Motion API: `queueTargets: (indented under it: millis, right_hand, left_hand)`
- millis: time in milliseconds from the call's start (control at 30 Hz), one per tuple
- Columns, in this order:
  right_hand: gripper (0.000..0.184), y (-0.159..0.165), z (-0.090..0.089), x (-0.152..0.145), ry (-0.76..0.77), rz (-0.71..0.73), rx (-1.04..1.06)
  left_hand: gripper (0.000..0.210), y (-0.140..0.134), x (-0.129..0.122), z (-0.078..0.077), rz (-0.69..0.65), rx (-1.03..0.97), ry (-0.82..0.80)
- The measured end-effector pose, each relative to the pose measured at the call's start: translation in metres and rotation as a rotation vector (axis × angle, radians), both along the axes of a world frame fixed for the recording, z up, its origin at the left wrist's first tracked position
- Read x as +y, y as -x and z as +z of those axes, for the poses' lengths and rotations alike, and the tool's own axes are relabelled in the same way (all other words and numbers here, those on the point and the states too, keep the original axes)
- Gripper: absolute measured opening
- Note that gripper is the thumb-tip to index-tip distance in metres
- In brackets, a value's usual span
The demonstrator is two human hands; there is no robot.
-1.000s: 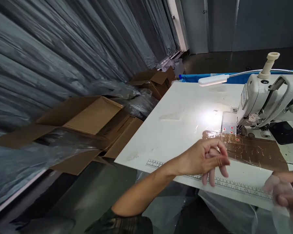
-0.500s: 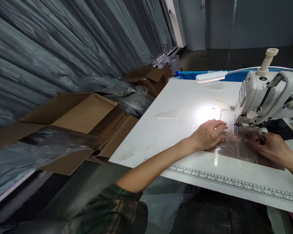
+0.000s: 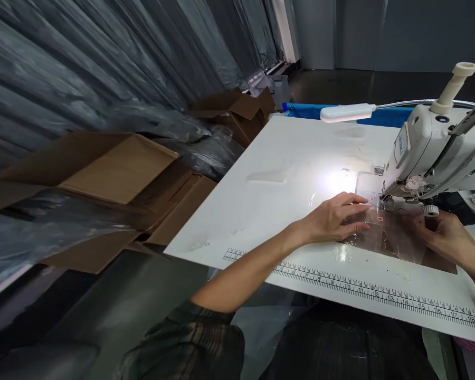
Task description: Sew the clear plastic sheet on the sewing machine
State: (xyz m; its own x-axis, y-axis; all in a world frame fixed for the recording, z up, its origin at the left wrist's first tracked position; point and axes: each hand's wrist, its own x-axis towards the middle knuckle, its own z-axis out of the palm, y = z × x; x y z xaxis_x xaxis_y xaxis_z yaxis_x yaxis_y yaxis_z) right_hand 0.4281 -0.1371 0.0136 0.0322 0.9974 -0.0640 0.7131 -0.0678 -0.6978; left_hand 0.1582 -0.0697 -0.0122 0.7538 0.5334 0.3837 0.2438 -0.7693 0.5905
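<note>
A clear plastic sheet (image 3: pixel 398 240) with small red marks lies under the needle area of a white sewing machine (image 3: pixel 414 148). My left hand (image 3: pixel 336 217) rests on the sheet's left side, fingers stretched out and somewhat apart, fingertips close to the red marks. To the right of the needle, my right hand (image 3: pixel 445 236) is closed at the sheet's right part, thumb and fingers together. A round white knob (image 3: pixel 430 211) on the machine covers some of those fingers. The sheet's exact edges are hard to make out against the tabletop.
The white table (image 3: pixel 221 211) has a printed ruler (image 3: pixel 340 282) along its front edge. A lit lamp (image 3: pixel 348 112) on a bendable arm hangs above it. Left of the table stand open cardboard boxes (image 3: pixel 114 174) with plastic film, beside a grey curtain (image 3: pixel 103 63).
My view has shifted slightly, so the machine sits farther right in the picture. The fingers of my left hand are a little more spread. My right hand stays near the same spot on the sheet.
</note>
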Motion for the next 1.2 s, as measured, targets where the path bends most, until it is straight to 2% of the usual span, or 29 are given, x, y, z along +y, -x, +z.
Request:
queueTargets:
  millis: [100,233,300,400,467,567,633,700,800,867,933,1033,1200]
  right_hand:
    - [0.058,0.011,-0.005,-0.004,0.087,-0.026,0.241]
    - [0.063,0.033,-0.009,-0.006,0.088,-0.011,0.409]
    - [0.062,0.047,-0.007,-0.005,0.103,0.009,0.489]
    - [0.062,0.064,0.003,-0.001,0.187,0.11,0.628]
    - [0.066,0.066,0.007,0.002,0.214,0.178,0.689]
    - [0.071,0.052,0.005,0.006,0.185,0.162,0.63]
    - [0.066,0.035,-0.002,0.007,0.122,0.123,0.47]
    - [0.056,0.019,-0.009,0.008,0.023,0.133,0.224]
    - [0.043,0.007,-0.021,0.01,-0.181,0.301,-0.121]
    - [0.042,0.007,-0.029,0.011,-0.346,0.426,-0.262]
    - [0.042,0.01,-0.038,0.012,-0.472,0.485,-0.364]
    - [0.041,0.013,-0.048,0.013,-0.55,0.487,-0.434]
    - [0.043,0.014,-0.055,0.012,-0.593,0.463,-0.445]
  left_hand:
    - [0.033,-0.004,-0.011,0.011,0.135,-0.059,0.345]
    - [0.039,-0.011,-0.015,0.014,0.165,-0.153,0.828]
    - [0.043,-0.012,-0.013,0.013,0.164,-0.206,0.977]
    - [0.051,-0.011,-0.01,0.013,0.172,-0.235,1.082]
    - [0.053,-0.01,-0.01,0.014,0.186,-0.232,1.113]
    - [0.058,-0.008,-0.011,0.016,0.264,-0.204,1.093]
    - [0.061,-0.008,-0.012,0.015,0.311,-0.183,1.055]
    - [0.055,-0.009,-0.013,0.014,0.316,-0.176,1.024]
    - [0.05,-0.009,-0.01,0.014,0.338,-0.182,0.998]
    - [0.052,-0.008,-0.007,0.014,0.384,-0.169,0.979]
    - [0.052,-0.007,-0.002,0.013,0.439,-0.155,0.949]
    - [0.048,-0.005,0.005,0.012,0.501,-0.132,0.89]
    - [0.045,-0.006,0.005,0.011,0.492,-0.093,0.869]
